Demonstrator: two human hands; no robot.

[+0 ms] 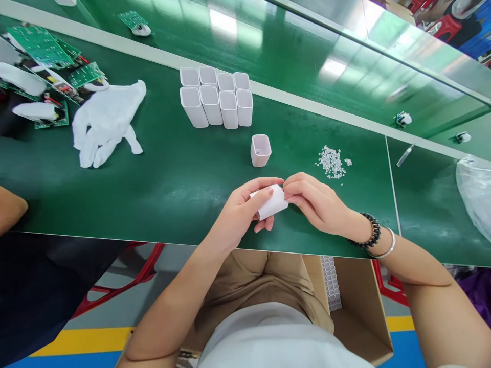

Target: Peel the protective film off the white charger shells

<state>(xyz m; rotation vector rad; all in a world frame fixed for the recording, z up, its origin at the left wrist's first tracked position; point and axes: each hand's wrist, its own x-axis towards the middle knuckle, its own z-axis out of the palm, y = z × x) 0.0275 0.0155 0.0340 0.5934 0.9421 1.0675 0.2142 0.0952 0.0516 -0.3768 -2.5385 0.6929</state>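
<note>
My left hand (247, 204) is wrapped round a white plastic cup (273, 202) with rounded square sides, tipped on its side above the green table. At the cup's right end, the fingers of my right hand (314, 201) are pinched together; whatever small thing they may hold is hidden. Just beyond my hands a similar white cup (260, 151) stands upright, its mouth upward. Farther back, several more white cups (229, 110) stand close together in two rows. To the right lies a loose heap of tiny clear pieces (332, 162).
On the left are a white glove (107, 120) and a pile of green circuit boards (42, 48). Another person's arm (11, 209) rests at the left edge. A marker-like stick (405, 155) and a plastic bag (475, 194) lie right. Below stands an open cardboard box (360, 312).
</note>
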